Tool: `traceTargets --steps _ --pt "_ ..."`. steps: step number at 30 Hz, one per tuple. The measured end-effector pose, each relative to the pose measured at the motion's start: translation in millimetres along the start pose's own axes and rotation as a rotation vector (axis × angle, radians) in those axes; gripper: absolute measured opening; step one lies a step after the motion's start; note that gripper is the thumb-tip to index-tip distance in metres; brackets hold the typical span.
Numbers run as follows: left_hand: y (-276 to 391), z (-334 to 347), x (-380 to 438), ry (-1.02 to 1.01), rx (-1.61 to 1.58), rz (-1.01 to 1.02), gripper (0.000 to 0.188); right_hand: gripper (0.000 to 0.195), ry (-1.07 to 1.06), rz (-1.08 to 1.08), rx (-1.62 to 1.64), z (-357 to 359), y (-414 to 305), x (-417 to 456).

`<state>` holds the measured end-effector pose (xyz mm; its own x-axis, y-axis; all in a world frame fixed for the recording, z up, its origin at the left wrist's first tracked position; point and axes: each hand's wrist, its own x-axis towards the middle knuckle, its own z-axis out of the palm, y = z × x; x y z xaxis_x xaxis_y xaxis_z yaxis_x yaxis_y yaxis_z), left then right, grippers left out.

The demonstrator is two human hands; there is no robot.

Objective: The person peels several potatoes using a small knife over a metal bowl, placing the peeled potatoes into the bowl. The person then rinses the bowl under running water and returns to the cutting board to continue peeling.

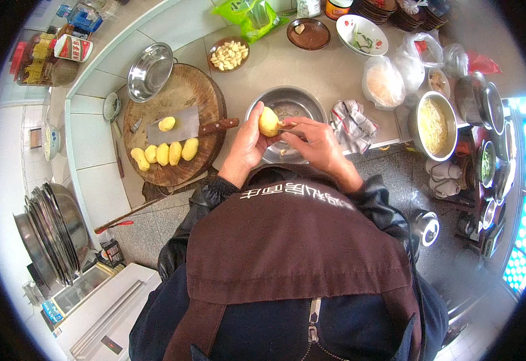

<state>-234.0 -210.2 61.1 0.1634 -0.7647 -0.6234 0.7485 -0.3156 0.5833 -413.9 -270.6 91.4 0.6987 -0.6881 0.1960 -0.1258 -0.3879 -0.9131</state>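
Observation:
My left hand (249,146) grips a peeled yellow potato (269,122) above a steel basin (285,94). Against the potato's right side, my right hand (319,142) holds a small metal-bladed tool (293,131); the fingers hide most of it, so its exact kind is unclear. Bits of peel lie in the basin. To the left, a cleaver (218,126) with a wooden handle rests flat on a round wooden chopping block (186,88). One peeled potato (167,123) sits on its blade, and several more peeled potatoes (163,154) line up along the block's near side.
An empty steel bowl (150,72) tilts at the block's far left edge. Behind stand a dish of garlic cloves (229,55), a brown plate (309,40) and a white bowl with greens (362,35). A crumpled cloth (353,124) and a pot of pale shreds (433,126) are right.

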Motion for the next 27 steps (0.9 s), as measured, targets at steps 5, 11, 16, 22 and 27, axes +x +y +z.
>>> traceTargets --steps 5,11,16,22,27 --pt "-6.3 -2.7 4.2 -0.023 0.003 0.077 0.039 0.017 0.059 -0.151 -0.143 9.0 7.5 -1.4" --pt "-9.9 0.6 2.9 0.028 -0.041 0.136 0.036 0.016 0.126 -0.108 -0.144 11.6 -1.4 1.2" --pt "-12.2 7.5 -1.1 0.006 -0.128 0.096 0.034 0.022 0.168 0.172 0.027 5.4 2.0 1.2" --pt "-10.5 2.0 0.9 -0.042 -0.078 0.136 0.034 0.025 0.043 0.076 0.076 -5.3 7.7 1.0" --pt "-11.1 10.8 -11.2 -0.073 -0.057 0.158 0.038 0.023 0.050 0.383 0.377 -7.6 6.2 -1.2"
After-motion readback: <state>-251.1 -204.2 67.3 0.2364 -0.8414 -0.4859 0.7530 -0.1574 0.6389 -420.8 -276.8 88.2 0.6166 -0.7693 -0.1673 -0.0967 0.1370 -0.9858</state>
